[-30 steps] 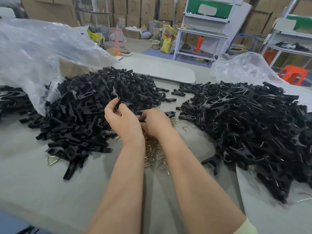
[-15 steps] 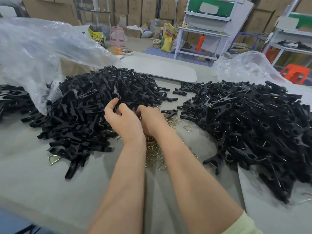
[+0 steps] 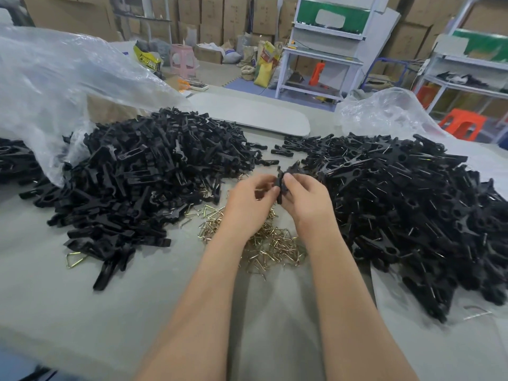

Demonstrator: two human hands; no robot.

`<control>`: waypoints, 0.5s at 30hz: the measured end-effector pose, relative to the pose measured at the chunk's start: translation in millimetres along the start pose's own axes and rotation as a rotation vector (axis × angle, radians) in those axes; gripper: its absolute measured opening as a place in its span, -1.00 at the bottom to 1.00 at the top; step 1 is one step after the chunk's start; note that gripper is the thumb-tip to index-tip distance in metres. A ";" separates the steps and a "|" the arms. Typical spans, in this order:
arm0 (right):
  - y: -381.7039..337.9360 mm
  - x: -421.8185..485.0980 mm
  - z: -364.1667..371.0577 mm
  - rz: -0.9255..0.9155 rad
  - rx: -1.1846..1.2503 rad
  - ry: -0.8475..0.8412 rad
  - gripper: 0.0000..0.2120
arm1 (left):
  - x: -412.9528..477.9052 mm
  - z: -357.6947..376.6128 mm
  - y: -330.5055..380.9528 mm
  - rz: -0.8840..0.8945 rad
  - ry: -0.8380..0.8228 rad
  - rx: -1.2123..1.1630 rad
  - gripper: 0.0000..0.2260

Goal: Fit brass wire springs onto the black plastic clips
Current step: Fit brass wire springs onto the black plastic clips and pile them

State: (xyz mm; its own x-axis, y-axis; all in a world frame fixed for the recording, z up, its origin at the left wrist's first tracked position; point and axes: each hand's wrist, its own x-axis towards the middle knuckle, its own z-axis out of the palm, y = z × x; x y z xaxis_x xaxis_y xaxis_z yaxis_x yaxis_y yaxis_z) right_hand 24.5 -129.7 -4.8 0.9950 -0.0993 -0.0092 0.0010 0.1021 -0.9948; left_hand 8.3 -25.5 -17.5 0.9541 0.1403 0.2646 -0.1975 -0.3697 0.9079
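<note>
While left hand (image 3: 247, 200), right hand (image 3: 309, 200) pinch clip (image 3: 279, 180), grey table (image 3: 82, 312) fronts cartons (image 3: 242, 15), white shelving (image 3: 324, 55).

Warehouse workshop: stacked cartons (image 3: 236, 15), workbenches (image 3: 319, 59).

On the grey table (image 3: 82, 312): toward the left edge, a broad heap of black plastic clips (image 3: 154, 171), partly under a clear plastic bag (image 3: 55, 86). Toward the right edge, another heap, clips with springs fitted (image 3: 412, 202), backed by a crumpled clear bag (image 3: 384, 114). Between the 2 heaps, nearer the front edge, a tangle of brass wire springs (image 3: 272, 243). 1 stray spring (image 3: 73, 259) just beside the left heap's near end. At the far edge, a flat white board (image 3: 247, 111).
</note>
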 end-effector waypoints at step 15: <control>7.3 -13.1 6.4 -0.240 -0.130 -0.030 -0.81 | -2.1 -1.7 0.9 -0.070 0.201 -0.166 -0.85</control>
State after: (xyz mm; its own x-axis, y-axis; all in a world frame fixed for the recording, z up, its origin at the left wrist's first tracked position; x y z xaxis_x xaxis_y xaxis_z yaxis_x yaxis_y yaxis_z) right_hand 12.1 -121.3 -11.3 0.9704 -0.0755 0.2292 0.2260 -0.0490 -0.9729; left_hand 5.7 -24.6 -16.7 0.9063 0.3458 0.2432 -0.1823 -0.1993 0.9628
